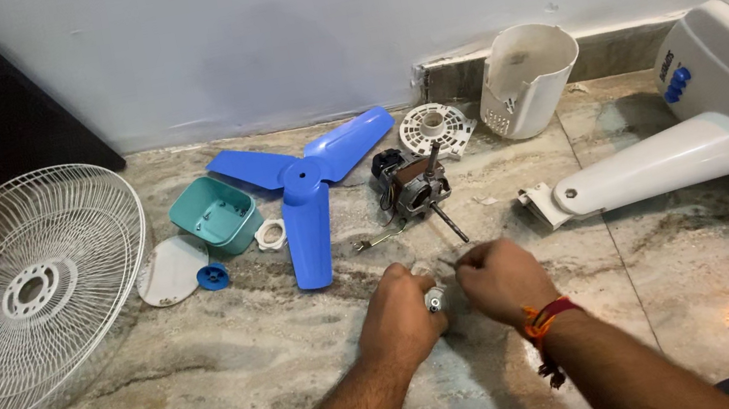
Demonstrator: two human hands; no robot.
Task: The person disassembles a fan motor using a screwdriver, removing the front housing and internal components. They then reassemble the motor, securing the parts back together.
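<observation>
I see the fan stand (675, 155) at right, grille (21, 295) at left, blue blade (303, 195) and motor (411, 186) ahead. My left hand (401, 313) and right hand (498, 281) both pinch a small grey part (435, 299) btwn them, low over the floor. Best keep grip firm, twist slow.

On your left a white wire grille (21, 295) lies on the marble floor (218, 390). Beside it you have a white oval cap (171, 272), a blue knob (214, 277), a teal box (216, 216) and a white ring (270, 235). The blue blade (305, 195) lies just left of the motor (411, 186). Behind sit a white disc (436, 128) and a white housing (526, 78); the fan base (701, 130) lies at right.
</observation>
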